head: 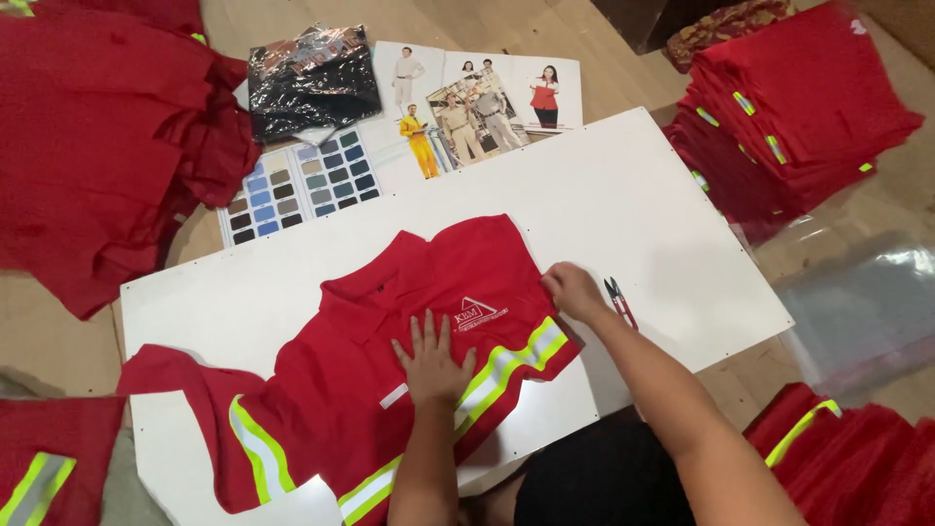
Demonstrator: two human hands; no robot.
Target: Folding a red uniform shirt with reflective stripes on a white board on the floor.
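Observation:
A red work shirt (390,331) with yellow and silver reflective stripes lies on a white board (623,205), its collar toward the far side. My left hand (431,358) lies flat on the shirt's chest, fingers spread, just beside a white logo. My right hand (575,290) pinches the shirt's right edge near the shoulder fold. One sleeve (209,409) stretches out to the left. Small red thread snips (619,300) lie on the board just right of my right hand.
Stacks of folded red shirts sit at the right (794,107), the lower right (857,468) and heaped at the left (97,136). A colour swatch card (297,185), a photo catalogue (477,97) and a dark bagged garment (312,83) lie beyond the board. Clear plastic bags (857,302) lie on the right.

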